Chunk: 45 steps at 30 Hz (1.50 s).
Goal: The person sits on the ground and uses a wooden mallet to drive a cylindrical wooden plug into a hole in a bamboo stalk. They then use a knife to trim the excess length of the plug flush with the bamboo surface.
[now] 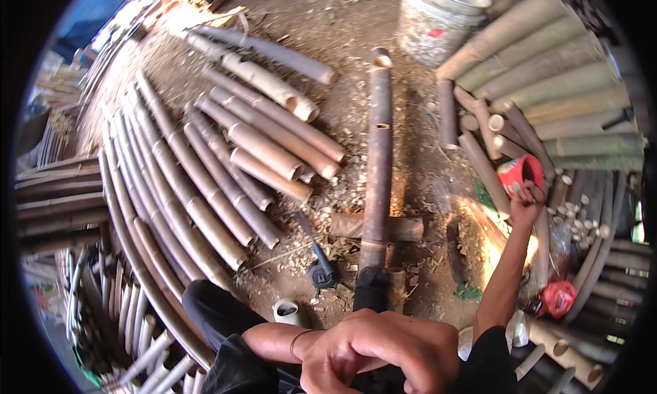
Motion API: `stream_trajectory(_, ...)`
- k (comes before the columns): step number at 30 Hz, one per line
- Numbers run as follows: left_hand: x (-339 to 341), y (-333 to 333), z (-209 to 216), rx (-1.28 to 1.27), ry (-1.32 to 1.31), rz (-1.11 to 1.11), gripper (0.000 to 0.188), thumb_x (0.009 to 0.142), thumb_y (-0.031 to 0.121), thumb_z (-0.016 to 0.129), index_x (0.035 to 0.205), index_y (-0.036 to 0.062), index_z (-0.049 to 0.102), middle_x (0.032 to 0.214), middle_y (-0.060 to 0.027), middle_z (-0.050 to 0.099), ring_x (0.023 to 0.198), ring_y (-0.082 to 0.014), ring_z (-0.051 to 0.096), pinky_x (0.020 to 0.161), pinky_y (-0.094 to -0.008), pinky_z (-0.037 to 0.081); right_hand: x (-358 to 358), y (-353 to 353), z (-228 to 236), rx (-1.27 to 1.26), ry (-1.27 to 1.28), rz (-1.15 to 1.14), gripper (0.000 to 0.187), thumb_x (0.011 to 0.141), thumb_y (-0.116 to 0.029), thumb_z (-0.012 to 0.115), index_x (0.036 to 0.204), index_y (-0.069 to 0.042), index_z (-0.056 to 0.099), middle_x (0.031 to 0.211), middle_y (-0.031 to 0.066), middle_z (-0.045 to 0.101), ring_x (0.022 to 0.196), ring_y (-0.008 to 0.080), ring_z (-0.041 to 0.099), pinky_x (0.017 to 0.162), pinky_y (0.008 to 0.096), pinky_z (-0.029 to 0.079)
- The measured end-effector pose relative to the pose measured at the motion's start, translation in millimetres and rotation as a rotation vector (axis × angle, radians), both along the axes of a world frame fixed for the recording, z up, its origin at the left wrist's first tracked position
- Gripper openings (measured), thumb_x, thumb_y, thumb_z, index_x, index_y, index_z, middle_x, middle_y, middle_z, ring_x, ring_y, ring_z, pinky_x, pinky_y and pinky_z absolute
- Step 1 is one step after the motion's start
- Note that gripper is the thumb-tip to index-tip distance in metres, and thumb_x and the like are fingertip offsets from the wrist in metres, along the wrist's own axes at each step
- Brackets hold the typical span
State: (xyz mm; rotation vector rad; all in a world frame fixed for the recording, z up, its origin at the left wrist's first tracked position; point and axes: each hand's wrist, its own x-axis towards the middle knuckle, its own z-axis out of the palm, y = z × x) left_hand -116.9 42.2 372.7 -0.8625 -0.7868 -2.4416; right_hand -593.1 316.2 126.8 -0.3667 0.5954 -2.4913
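Note:
My right hand [528,201] is stretched out to the right, its fingers closed at the rim of a red plastic container [513,177] that lies tilted among short bamboo pieces. Close below the camera, my left hand [380,349] is curled, a thin band round its wrist; whatever its fingers may hold is hidden. In front of me a long bamboo pole [378,154] with a small cut notch points away, resting across a short wooden crosspiece [407,228]. The near end of the pole meets black cloth [371,288].
Rows of bamboo poles [185,175] lie at the left, and thick bamboo lengths [568,86] are stacked at the right. A dirty white bucket [441,24] stands at the back. Near my knee are a round black object [321,274] and a bamboo cup [291,312]. Shavings cover the ground.

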Motion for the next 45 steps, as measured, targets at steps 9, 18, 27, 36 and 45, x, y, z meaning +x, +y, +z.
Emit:
stream_trajectory(9,29,6,-13,0.22,0.068,0.146,0.034,0.083,0.03,0.074,0.088,-0.0024,0.065,0.087,-0.0141,0.059,0.072,-0.0221,0.056,0.066,-0.0336,0.043,277,-96,-15,0.882,-0.058,-0.122,0.02,0.092,-0.029,0.063,0.104,-0.013,0.059,0.07,-0.003,0.051,0.061,0.0078,0.052,0.052,0.0273,0.041)
stream_trajectory(18,45,-19,-12,0.254,0.048,-0.083,0.028,0.085,0.035,0.065,0.074,0.0088,0.067,0.077,-0.0067,0.061,0.068,-0.0227,0.054,0.069,-0.0327,0.04,320,-128,-107,1.794,0.682,0.082,0.063,0.078,-0.022,0.078,0.125,0.008,0.048,0.114,0.0267,0.062,0.099,0.0376,0.064,0.09,0.0441,0.047)
stream_trajectory(27,106,-103,-275,-1.275,-1.744,1.122,0.059,0.076,0.024,0.071,0.128,0.0042,0.049,0.128,-0.0184,0.045,0.119,-0.0353,0.044,0.105,-0.0478,0.038,363,-158,-74,1.886,1.121,0.192,0.053,0.082,-0.026,0.069,0.123,0.0,0.048,0.113,0.023,0.058,0.102,0.0411,0.06,0.085,0.0484,0.048)
stream_trajectory(36,109,-187,-332,-1.895,-1.473,1.319,0.026,0.074,0.015,0.064,0.099,0.0116,0.066,0.111,-0.0076,0.056,0.106,-0.0266,0.053,0.09,-0.0422,0.043,361,-159,-75,1.933,1.156,0.088,0.051,0.078,-0.028,0.071,0.118,0.0,0.056,0.108,0.0234,0.063,0.099,0.0423,0.061,0.085,0.0481,0.048)
stream_trajectory(45,181,-185,-336,-1.824,-1.708,1.285,0.054,0.073,0.028,0.074,0.12,0.0102,0.053,0.127,-0.0109,0.048,0.119,-0.0309,0.045,0.099,-0.0439,0.039,359,-160,-69,1.954,1.01,0.173,0.055,0.083,-0.03,0.068,0.126,-0.001,0.05,0.118,0.0218,0.059,0.106,0.0418,0.058,0.086,0.0486,0.049)
